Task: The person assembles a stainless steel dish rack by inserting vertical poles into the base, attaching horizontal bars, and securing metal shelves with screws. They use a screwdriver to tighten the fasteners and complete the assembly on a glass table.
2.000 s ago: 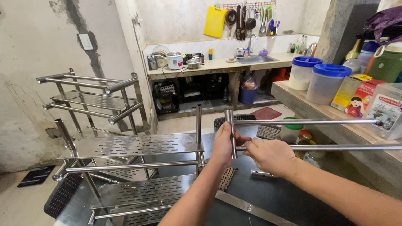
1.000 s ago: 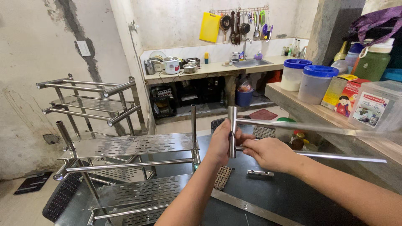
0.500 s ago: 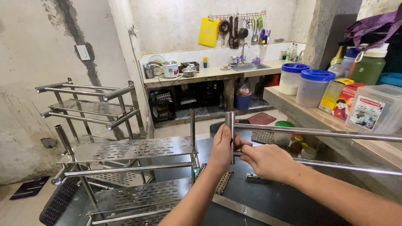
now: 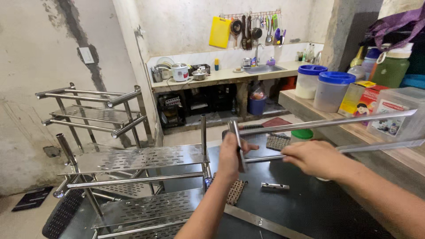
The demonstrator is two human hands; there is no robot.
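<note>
I am tilting the steel rail frame (image 4: 327, 121) a little compared with a moment ago: its far end, at the right edge of the frame, is now riding higher against the plastic containers (image 4: 330, 90) on the ledge, while the near end is staying in the middle of the picture. I judge that I am lining the frame up rather than fixing it yet, since the small metal connector (image 4: 275, 186) is lying loose on the dark tabletop (image 4: 318, 208) just below.

My left hand (image 4: 231, 158) is coming up from the bottom centre, forearm steep, fingers curled fully round the short upright post (image 4: 237, 144) at the frame's near end. My right hand (image 4: 315, 158) is reaching in from the lower right, palm down, fingers closed loosely over the lower horizontal rod (image 4: 265, 158); how tightly it is pinching I cannot tell. The perforated steel rack (image 4: 146, 158) is standing at centre left, just beside my left wrist.
</note>
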